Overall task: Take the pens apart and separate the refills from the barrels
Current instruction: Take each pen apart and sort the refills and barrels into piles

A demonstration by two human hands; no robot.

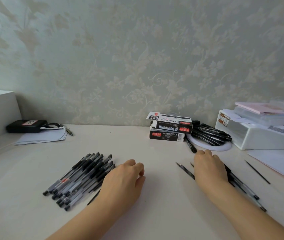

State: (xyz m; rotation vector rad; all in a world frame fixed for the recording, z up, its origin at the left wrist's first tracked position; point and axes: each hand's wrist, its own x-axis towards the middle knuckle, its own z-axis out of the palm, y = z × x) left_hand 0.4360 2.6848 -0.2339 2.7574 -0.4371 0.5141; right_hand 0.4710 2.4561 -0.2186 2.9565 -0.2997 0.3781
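Black-capped pens point(79, 177) lie heaped on the white desk point(155, 196), front left; barrels clear, caps and tips dark. Head view only.

Left hand point(123, 179): palm down just right of the heap, wrist side touching or overlapping the nearest pens. Fingers loosely curled; no pen seen in its grip. One thin dark rod point(93, 197), probably a refill, pokes out beside the forearm.

Right hand point(209, 169): palm down over a small group of loose refills point(186, 170), thin black rods with metal points aimed away from the person. Whether the grip has hold of any of them cannot be told; the fingers are hidden by the back of the hand. Under and behind the wrist lie a few clear barrels point(245, 187). One more single refill point(257, 171) lies apart, further right.

Progress, judged: early. A handful of pens look taken apart on the right; the large heap on the left appears whole. Refills and barrels on the right are not yet cleanly sorted.

Surroundings: desk is smooth, glossy, pale. Two stacked pen boxes point(169, 129) stand at the back, a pile of dark markers point(210, 134) beside them on a white ring. Translucent storage box point(262, 134) with papers far right. Black pouch point(26, 126) on paper, back left. Wall has pale floral wallpaper point(137, 58).
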